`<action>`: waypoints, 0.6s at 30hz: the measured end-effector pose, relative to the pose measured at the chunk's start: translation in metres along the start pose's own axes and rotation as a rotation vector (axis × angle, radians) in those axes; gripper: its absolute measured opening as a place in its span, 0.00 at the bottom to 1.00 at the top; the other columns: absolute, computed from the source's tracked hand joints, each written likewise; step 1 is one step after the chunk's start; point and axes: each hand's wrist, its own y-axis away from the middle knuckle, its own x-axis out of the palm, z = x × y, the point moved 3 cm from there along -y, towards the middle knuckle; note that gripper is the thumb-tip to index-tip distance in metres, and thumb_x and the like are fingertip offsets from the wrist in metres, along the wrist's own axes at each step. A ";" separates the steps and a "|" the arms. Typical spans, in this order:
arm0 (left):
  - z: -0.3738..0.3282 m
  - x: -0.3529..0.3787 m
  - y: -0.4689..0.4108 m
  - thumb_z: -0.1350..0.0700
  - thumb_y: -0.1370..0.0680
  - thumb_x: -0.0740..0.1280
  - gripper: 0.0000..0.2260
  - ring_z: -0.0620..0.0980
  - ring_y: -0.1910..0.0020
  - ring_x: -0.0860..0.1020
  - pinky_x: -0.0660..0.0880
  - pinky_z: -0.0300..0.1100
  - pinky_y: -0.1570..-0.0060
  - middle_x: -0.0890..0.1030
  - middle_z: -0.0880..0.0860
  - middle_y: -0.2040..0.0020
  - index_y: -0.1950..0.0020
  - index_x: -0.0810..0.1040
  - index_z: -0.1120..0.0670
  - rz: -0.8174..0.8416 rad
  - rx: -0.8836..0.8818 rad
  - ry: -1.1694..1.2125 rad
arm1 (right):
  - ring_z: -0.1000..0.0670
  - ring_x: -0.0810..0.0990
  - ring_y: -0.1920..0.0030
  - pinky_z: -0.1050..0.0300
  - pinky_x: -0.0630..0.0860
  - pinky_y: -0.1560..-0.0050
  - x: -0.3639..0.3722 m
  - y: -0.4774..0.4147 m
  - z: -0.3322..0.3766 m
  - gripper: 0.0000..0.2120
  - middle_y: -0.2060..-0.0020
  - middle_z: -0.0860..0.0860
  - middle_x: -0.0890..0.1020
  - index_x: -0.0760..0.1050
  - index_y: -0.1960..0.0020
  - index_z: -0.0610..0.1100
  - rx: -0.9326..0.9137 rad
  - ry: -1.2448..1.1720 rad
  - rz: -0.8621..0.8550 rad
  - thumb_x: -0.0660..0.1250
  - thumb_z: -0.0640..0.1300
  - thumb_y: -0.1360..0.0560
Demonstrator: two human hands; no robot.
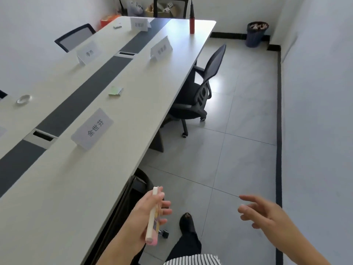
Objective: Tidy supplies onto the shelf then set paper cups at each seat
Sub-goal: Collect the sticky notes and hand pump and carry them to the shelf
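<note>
Supplies are the business here, and the one in hand is a slim pack (152,215) with a cream edge and a pink bottom corner, perhaps a pad of sticky notes or a small stationery packet; motion blur hides any print. The head view shows the left hand (150,213) closed around it, thumb along one face and fingers (166,204) curled over the other, out past the long white table's (57,188) edge, above the floor. It looks light and fairly stiff, so a flat pinch across its two broad faces near the middle should carry it without bending; the thin edge would be a poor place to grip. The right hand (261,213) is loose and holds nothing, fingers spread in the air well apart from the pack. Still on the table lie a small green pad (115,91), a clear tape roll (23,98) and a red hand pump (192,25) standing upright at the far end. No paper cups or shelf are in sight.
</note>
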 end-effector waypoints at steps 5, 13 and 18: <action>-0.037 0.028 -0.070 0.48 0.33 0.73 0.22 0.61 0.49 0.81 0.76 0.54 0.49 0.78 0.65 0.42 0.42 0.77 0.52 0.020 -0.018 0.006 | 0.56 0.85 0.58 0.59 0.79 0.58 -0.038 -0.059 0.011 0.11 0.59 0.52 0.87 0.77 0.43 0.52 0.058 -0.008 -0.037 0.68 0.47 0.25; -0.180 0.050 -0.177 0.47 0.34 0.69 0.22 0.55 0.56 0.80 0.74 0.46 0.58 0.79 0.62 0.47 0.43 0.76 0.54 0.069 0.101 -0.018 | 0.57 0.85 0.58 0.60 0.76 0.55 -0.091 -0.179 0.106 0.11 0.59 0.53 0.86 0.77 0.43 0.52 -0.002 0.017 -0.092 0.69 0.48 0.25; -0.237 0.043 -0.228 0.47 0.34 0.70 0.22 0.54 0.56 0.81 0.75 0.46 0.59 0.79 0.61 0.47 0.42 0.76 0.53 0.024 0.134 0.022 | 0.56 0.84 0.58 0.64 0.75 0.57 -0.101 -0.254 0.154 0.12 0.59 0.52 0.86 0.77 0.42 0.53 -0.040 0.072 -0.035 0.69 0.50 0.26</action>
